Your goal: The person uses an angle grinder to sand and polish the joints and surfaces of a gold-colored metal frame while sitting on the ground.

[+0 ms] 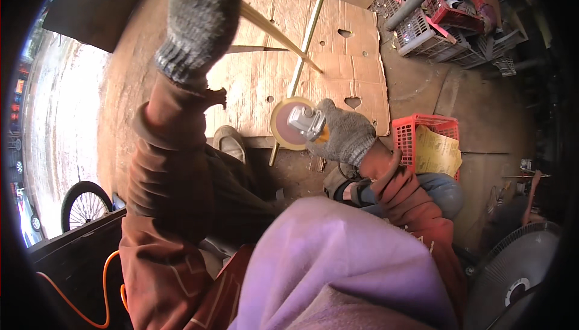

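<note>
Near the top left, my left hand (202,25), in a grey knitted glove, is closed round a brass-coloured metal tube (274,33). The tube slants down to the right, its lower end over the cardboard. My right hand (347,134), also gloved, grips an angle grinder (309,122) with a metal head and a bit of orange body showing. Its round disc (280,126) faces up toward me, with a pale rim and pinkish middle. A second brass-coloured tube (307,46) runs lengthwise across the cardboard and passes beneath the disc.
Flattened cardboard (356,70) with torn holes covers the floor ahead. A red plastic basket (403,140) holding yellowish paper stands to the right. Stacked crates (416,34) are at the far right, a fan (512,269) at lower right. An orange cord (107,288) and a wheel (84,206) lie left.
</note>
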`<action>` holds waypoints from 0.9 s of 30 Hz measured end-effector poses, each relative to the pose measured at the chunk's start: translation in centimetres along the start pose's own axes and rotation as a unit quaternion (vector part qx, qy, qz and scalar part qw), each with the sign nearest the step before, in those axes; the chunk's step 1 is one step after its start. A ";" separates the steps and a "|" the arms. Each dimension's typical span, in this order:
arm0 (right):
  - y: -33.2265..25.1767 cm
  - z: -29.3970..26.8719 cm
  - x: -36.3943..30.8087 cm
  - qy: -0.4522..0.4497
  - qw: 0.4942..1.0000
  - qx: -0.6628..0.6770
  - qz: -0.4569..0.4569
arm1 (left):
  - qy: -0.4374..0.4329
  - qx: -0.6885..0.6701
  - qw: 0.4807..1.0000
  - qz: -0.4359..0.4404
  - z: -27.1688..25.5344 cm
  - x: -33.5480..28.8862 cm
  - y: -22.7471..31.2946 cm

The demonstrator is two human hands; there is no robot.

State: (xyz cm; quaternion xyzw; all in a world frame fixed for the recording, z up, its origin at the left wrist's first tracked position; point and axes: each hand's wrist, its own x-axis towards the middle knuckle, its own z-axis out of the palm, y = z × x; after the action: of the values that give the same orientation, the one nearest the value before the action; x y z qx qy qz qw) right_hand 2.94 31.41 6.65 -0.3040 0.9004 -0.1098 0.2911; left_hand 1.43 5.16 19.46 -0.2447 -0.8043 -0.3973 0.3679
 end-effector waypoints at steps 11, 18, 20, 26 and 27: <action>2.5 -2.1 4.3 0.105 0.994 0.007 0.000 | 0.016 0.049 0.989 -0.140 -0.8 -2.5 -2.2; 3.5 1.5 5.8 0.168 0.973 0.157 -0.021 | 0.079 -0.260 0.942 -0.197 -1.2 -2.7 -4.7; 3.4 2.1 5.8 0.170 0.968 0.182 -0.014 | 0.081 -0.302 0.929 -0.200 -1.5 -3.1 -5.1; 5.7 4.3 7.0 0.199 0.948 0.249 -0.009 | 0.096 -0.375 0.899 -0.204 -2.8 -3.6 -5.6; 6.4 4.4 7.3 0.195 0.943 0.269 -0.008 | 0.076 -0.347 0.920 -0.164 -2.8 -3.7 -5.9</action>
State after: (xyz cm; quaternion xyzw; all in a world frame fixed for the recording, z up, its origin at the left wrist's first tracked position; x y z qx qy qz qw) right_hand -2.29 31.92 -2.63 -0.1941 0.8739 -0.4079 0.1797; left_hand 0.79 -0.85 15.03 -0.1913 -0.6148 -0.7233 0.2495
